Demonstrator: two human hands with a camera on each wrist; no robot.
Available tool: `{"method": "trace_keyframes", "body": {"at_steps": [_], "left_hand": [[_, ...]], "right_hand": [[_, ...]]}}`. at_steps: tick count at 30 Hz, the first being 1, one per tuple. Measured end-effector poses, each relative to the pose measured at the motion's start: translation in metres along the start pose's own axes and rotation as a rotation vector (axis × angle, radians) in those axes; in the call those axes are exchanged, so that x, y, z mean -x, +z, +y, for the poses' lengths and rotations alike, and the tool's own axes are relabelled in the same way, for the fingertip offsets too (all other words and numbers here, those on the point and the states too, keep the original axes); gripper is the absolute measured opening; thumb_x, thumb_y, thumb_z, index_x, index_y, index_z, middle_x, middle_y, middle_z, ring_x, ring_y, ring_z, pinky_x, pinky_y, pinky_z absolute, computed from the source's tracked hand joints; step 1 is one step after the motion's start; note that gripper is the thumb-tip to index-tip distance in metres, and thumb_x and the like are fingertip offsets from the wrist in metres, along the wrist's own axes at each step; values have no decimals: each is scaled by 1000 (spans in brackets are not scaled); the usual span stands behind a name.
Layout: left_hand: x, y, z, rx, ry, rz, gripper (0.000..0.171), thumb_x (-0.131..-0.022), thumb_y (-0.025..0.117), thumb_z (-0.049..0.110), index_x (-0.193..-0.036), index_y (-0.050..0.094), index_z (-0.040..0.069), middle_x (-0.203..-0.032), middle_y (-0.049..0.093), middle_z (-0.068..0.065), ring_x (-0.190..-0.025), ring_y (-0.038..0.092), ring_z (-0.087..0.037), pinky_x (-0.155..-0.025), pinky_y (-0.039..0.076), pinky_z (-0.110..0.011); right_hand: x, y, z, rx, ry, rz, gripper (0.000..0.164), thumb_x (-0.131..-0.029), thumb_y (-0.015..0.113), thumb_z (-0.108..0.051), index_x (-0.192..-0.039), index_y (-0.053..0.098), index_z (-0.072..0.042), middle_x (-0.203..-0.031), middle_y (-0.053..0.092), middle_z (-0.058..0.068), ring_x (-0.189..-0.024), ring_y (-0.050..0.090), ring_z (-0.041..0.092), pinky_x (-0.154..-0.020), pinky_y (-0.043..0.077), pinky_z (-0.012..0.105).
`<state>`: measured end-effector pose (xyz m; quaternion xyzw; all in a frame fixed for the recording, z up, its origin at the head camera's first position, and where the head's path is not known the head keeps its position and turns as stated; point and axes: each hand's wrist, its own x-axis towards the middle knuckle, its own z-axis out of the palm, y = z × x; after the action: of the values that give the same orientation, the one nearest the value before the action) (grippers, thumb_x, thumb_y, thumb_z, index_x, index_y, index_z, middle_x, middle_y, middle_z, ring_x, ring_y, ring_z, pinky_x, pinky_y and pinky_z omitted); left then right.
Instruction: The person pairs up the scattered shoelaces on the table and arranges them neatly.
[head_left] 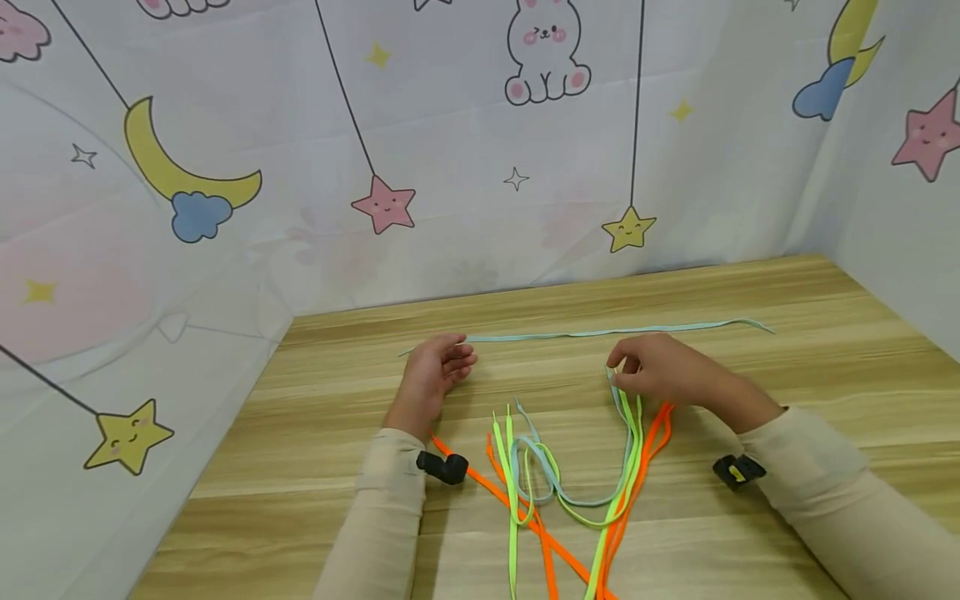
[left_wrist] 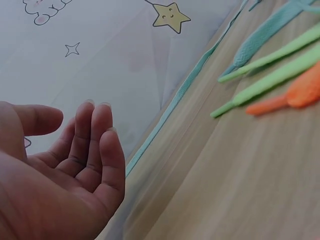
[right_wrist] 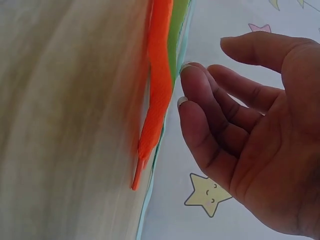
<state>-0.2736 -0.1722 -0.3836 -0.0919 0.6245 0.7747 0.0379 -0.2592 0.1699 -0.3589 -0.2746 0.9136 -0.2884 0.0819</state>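
A light blue shoelace (head_left: 570, 335) lies stretched nearly straight across the back of the table. My left hand (head_left: 435, 375) is at its left end, overlapping it in the head view; the left wrist view shows loosely bent fingers with nothing between them. Above the right-hand ends of the bunched laces is my right hand (head_left: 660, 371), its fingers relaxed and its palm bare in the right wrist view. The bunch has orange laces (head_left: 637, 475), yellow-green laces (head_left: 512, 500) and another light blue lace (head_left: 592, 503), looped in the middle. Orange lace tips (right_wrist: 136, 175) lie beside the right fingers.
The wood-grain table (head_left: 750, 517) meets a white printed cloth (head_left: 465, 167) at its back and sides. Orange and green laces run crossing toward the front edge, between the two forearms. A small black device (head_left: 442, 467) is strapped at the left wrist, another (head_left: 738, 472) at the right.
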Motion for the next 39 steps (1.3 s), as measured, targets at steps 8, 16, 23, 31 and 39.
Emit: {"method": "trace_keyframes", "body": {"at_steps": [8,16,23,31,39], "left_hand": [[1,6,-3,-74,0,-33,43,-101,56,19,-135,54,-7,-93,67,-6,-84,69,-17,-83,55,-30],[3,11,-3,-197,10,-83,42,-101,58,23,-132,58,-5,-102,69,-11,-90,70,-20,-93,53,-40],[5,17,-3,-319,33,-141,39,-103,56,25,-130,59,-4,-104,68,-12,-94,69,-24,-92,54,-39],[6,23,-5,-376,46,-192,37,-105,53,23,-127,60,-6,-101,69,-12,-90,70,-20,-82,56,-31],[9,24,-4,-408,59,-249,36,-105,53,23,-128,59,-5,-101,68,-12,-92,70,-22,-82,55,-33]], "right_hand": [[0,2,-1,34,9,-74,26,-93,69,-17,-114,67,-1,-86,68,-1,-76,61,12,-71,51,34],[-1,3,-1,57,28,-161,23,-92,70,-17,-112,68,-4,-85,68,-2,-74,60,11,-68,50,32],[1,7,-3,81,23,-198,12,-90,74,-20,-96,66,-12,-81,63,-4,-70,56,12,-65,48,31],[3,7,-2,124,-34,-176,13,-88,75,-18,-84,63,-15,-76,58,-6,-68,52,10,-65,46,30],[3,8,-6,176,-76,-152,15,-86,73,-14,-77,62,-17,-73,55,-9,-65,49,9,-62,44,28]]}}
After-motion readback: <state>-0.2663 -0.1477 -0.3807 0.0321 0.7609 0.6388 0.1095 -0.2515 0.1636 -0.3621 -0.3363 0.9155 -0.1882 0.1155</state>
